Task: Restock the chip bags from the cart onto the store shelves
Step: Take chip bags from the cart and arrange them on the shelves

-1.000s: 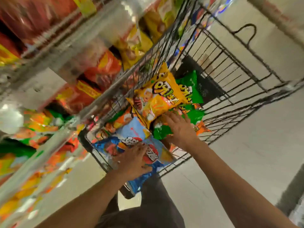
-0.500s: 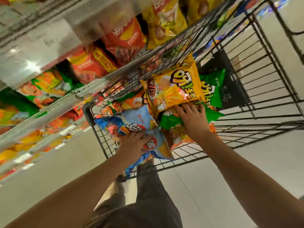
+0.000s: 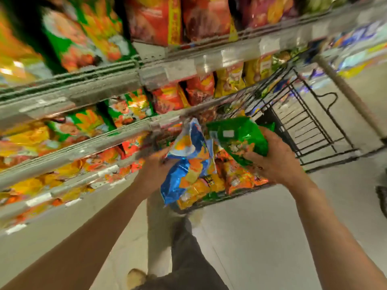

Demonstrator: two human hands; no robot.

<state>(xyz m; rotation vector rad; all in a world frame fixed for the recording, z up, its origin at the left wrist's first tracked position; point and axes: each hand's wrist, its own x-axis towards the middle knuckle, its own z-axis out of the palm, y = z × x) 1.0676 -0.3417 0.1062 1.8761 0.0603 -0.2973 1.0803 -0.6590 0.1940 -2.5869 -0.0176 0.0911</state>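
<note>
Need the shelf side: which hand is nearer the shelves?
Left. The left hand, holding the blue chip bag, is beside the shelf rail; the right hand holds the green chip bag above the cart.

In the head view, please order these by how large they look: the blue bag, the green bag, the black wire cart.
1. black wire cart, clearly the largest.
2. blue bag, held by the left hand.
3. green bag, held by the right hand.
The bags look close in size; crumpling and blur make their order unsure.

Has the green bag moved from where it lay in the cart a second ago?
Yes. The right hand now grips the green bag, lifted above the other bags in the cart.
</note>
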